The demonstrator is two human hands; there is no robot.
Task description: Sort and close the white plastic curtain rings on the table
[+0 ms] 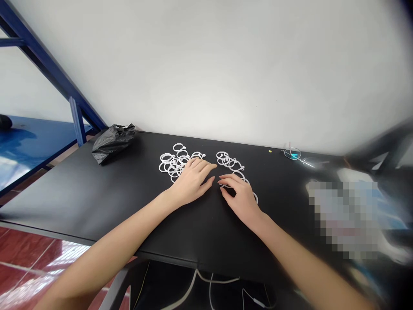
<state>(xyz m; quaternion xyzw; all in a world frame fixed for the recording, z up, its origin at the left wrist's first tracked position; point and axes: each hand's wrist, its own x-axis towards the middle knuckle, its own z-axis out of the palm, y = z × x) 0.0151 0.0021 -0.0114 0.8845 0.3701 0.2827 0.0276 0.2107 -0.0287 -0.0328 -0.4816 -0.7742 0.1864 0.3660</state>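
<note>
My left hand (192, 181) reaches over the right edge of a loose pile of white curtain rings (167, 158), its fingers stretched and thumb apart, holding nothing. The hand hides part of that pile. Opposite it, my right hand (240, 194) has its thumb and fingers curved round a white curtain ring (227, 186), pinched near the fingertips. More rings show behind and beside this hand, partly covered by it. A smaller group of white curtain rings (222, 158) lies just beyond, between the two hands. Each ring has a small knob or eyelet.
The black table (129, 193) stands against a white wall. A crumpled black plastic bag (113, 142) lies at the back left, near a blue metal frame (77, 120). Eyeglasses (292, 154) rest at the back right. A blurred, pixelated package (345, 219) lies at the right. Cables (190, 288) hang below the front edge.
</note>
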